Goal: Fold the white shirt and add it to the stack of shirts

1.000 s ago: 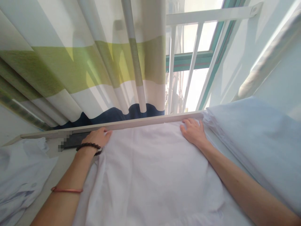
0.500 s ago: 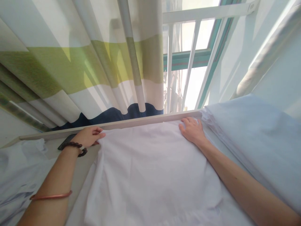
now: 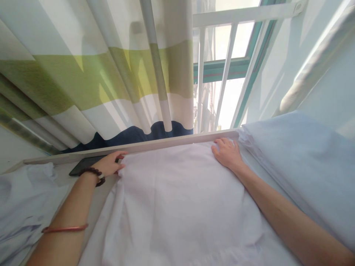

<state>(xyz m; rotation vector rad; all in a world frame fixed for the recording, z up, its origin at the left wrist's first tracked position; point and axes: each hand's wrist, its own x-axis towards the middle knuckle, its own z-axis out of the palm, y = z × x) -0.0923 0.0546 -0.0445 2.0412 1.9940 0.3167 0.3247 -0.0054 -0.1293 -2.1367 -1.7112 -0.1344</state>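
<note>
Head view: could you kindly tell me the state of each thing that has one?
Middle white cloth: laid out, lightly wrinkled
Left hand: thumb and forefinger parted at the cloth's corner
Right hand: open, resting on the cloth
Left white cloth: rumpled
Right white cloth: appears folded
Dark flat object: lying flat, partly hidden
Curtain: partly drawn, hanging in folds

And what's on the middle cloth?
The right hand rests on the cloth near its far right corner; the left hand is at the far left corner. The patch under the right hand is hidden.
</note>
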